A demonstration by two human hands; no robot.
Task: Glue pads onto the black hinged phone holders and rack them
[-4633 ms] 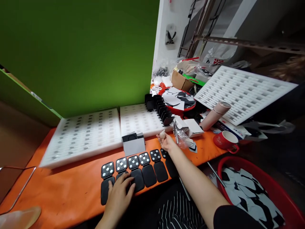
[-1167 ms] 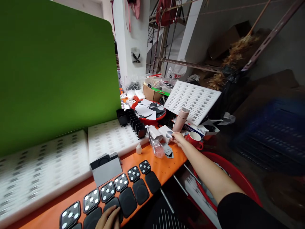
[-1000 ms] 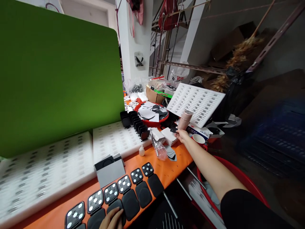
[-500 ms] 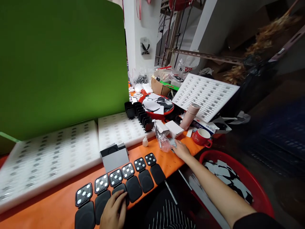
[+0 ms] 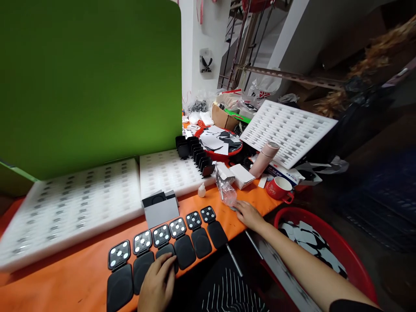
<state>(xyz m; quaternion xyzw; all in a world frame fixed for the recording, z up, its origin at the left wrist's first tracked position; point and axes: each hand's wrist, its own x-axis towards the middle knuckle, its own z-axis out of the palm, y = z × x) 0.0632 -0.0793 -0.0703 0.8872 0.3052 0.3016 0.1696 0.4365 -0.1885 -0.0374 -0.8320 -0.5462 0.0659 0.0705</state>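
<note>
Both our hands lie on the orange desk, the left on the row of black pads

Our left hand rests palm down on the lower pads in the middle of the row, fingers close together and flat, pinching nothing. Our right hand is to the right of the row, palm down on the desk with the fingers a little spread; whether something small lies under it we cannot tell. Its fingertips are just beside a clear plastic bag, which lies behind the right end of the row. A grey card stands just behind the row, white foam trays further behind, and a red mug well to the right of the row
</note>
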